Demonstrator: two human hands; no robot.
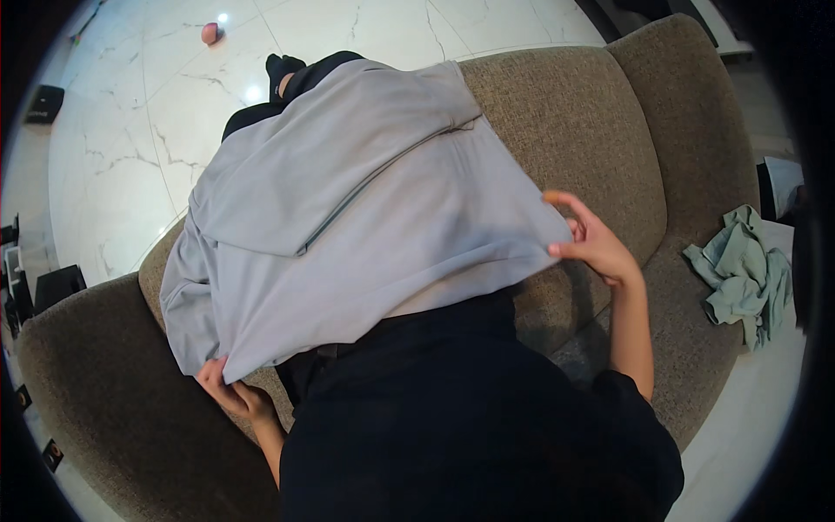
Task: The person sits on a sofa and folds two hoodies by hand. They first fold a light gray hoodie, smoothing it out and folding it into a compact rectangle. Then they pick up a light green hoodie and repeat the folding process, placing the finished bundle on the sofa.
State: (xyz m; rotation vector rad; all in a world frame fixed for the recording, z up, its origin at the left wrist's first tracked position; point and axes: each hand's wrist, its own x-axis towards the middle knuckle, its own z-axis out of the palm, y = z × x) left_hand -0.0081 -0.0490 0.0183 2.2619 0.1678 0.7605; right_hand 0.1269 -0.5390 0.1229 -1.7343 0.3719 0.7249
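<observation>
A light grey garment (404,222) is spread over my lap and thighs, its near edge lying close to my waist. One sleeve (261,209) is folded across the cloth, with a dark line along its lower edge. At the near left corner, the fingers of my left hand (236,394) pinch the fabric. My right hand (599,251) grips the right corner between thumb and fingers, holding the edge a little out over the sofa seat. Between the two hands the cloth is fairly flat with soft creases.
I sit on a brown woven sofa (554,111) with armrests at both sides. A crumpled pale green garment (743,274) hangs over the right armrest. A round reddish object (210,33) lies on the white marbled floor (196,85), beyond my black-socked foot (282,68).
</observation>
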